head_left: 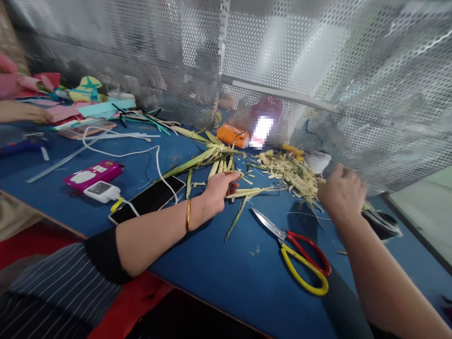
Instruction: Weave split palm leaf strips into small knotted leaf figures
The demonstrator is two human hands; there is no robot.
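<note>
My left hand [221,189], with a gold bangle [188,214] on the wrist, is closed on pale yellow-green leaf strips [252,191] just above the blue tabletop. A bunch of longer green leaf strips [197,161] lies just beyond it. My right hand [343,194] is smeared by motion at the right end of a heap of pale plant shreds [293,172]; its fingers cannot be made out clearly. Between my forearms rests a pair of scissors [282,235] with one red and one yellow handle, blades slightly apart, touched by neither hand.
A phone [150,200], a magenta box [95,174] and a white cable [123,154] lie left. An orange packet [232,135] and a lit screen [261,132] stand by the perforated metal wall [268,56]. Another person's hand [24,112] reaches in near coloured paper pieces [65,113].
</note>
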